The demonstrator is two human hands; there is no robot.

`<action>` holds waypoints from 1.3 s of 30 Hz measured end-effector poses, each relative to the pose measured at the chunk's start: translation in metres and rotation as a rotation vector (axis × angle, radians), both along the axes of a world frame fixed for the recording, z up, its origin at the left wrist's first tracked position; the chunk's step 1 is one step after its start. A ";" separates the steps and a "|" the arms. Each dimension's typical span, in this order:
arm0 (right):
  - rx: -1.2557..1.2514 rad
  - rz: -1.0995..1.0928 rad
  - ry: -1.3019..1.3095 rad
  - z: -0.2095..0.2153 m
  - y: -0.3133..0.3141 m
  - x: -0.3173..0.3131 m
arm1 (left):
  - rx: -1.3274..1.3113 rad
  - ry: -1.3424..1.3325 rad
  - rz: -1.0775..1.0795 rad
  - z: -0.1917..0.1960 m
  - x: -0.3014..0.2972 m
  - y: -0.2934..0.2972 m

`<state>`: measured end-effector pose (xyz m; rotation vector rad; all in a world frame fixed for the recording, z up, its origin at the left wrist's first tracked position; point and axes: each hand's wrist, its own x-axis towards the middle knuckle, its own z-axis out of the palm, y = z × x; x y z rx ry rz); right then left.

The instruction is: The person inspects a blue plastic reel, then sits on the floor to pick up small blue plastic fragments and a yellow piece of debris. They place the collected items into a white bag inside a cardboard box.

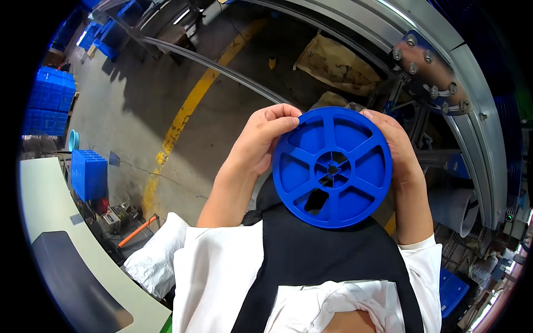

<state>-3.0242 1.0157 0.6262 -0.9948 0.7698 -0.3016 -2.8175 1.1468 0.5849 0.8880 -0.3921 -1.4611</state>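
A round blue plastic reel (332, 143) with spoke-like ribs and a small hub faces me in front of my black apron. Through the hub and one gap near the bottom, darker things behind it show. My left hand (265, 132) pinches the reel's upper left rim between thumb and fingers. At the upper right rim, my right hand (393, 136) grips the reel too, its thumb on the edge and its other fingers mostly hidden behind.
A metal frame with a bolted bracket (427, 69) rises at the right. Blue crates (50, 94) are stacked far left, with another blue crate (89, 175) nearer. A pale table (50, 194) stands at the left, beside a white sack (158, 255). A yellow line (189, 105) crosses the floor.
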 end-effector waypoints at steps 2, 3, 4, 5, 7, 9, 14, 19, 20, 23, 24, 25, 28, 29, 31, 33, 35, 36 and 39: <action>0.005 -0.034 0.043 0.002 0.003 0.005 | 0.042 -0.013 0.006 0.000 -0.001 0.001; 0.004 -0.053 0.066 0.003 0.003 0.006 | 0.050 -0.017 -0.006 -0.002 0.000 0.001; 0.022 -0.059 0.081 0.003 0.003 0.007 | 0.058 -0.021 -0.018 -0.003 0.001 0.001; 0.039 -0.065 0.096 0.003 0.003 0.007 | 0.066 -0.026 -0.031 -0.003 0.001 0.001; 0.048 -0.057 0.099 -0.001 0.001 0.007 | 0.105 -0.131 -0.017 -0.003 0.000 0.001; 0.033 -0.028 0.075 -0.006 0.000 0.007 | 0.126 -0.227 -0.007 -0.004 0.000 0.001; 0.040 0.016 0.065 -0.011 -0.004 0.010 | 0.120 -0.249 0.020 -0.004 0.002 0.004; 0.108 -0.006 -0.055 -0.017 -0.002 0.003 | 0.098 -0.121 0.074 -0.004 -0.002 0.010; 0.121 -0.015 -0.084 -0.019 -0.001 0.000 | 0.089 -0.123 0.077 -0.005 -0.003 0.011; 0.129 -0.043 -0.156 -0.023 0.002 -0.009 | 0.065 -0.115 0.081 -0.008 0.001 0.017; 0.134 -0.054 -0.177 -0.024 0.004 -0.012 | 0.063 -0.110 0.076 -0.009 0.001 0.018; 0.114 -0.054 -0.165 -0.021 0.006 -0.014 | 0.062 -0.105 0.072 -0.008 0.001 0.019; 0.114 -0.075 -0.234 -0.027 0.010 -0.025 | 0.057 -0.068 0.086 -0.009 -0.005 0.022; 0.115 -0.084 -0.220 -0.031 0.011 -0.031 | 0.063 -0.057 0.097 -0.010 -0.008 0.023; 0.140 -0.119 -0.242 -0.037 0.015 -0.039 | 0.067 -0.052 0.115 -0.010 -0.010 0.025; 0.150 -0.144 -0.238 -0.042 0.016 -0.049 | 0.066 -0.061 0.126 -0.012 -0.010 0.027; 0.144 -0.160 -0.207 -0.043 0.017 -0.059 | 0.043 -0.053 0.114 -0.015 -0.006 0.031; 0.143 -0.162 -0.208 -0.042 0.018 -0.059 | 0.027 -0.049 0.106 -0.016 -0.004 0.030; 0.133 -0.181 -0.211 -0.033 0.022 -0.055 | 0.019 -0.066 0.137 -0.008 -0.008 0.029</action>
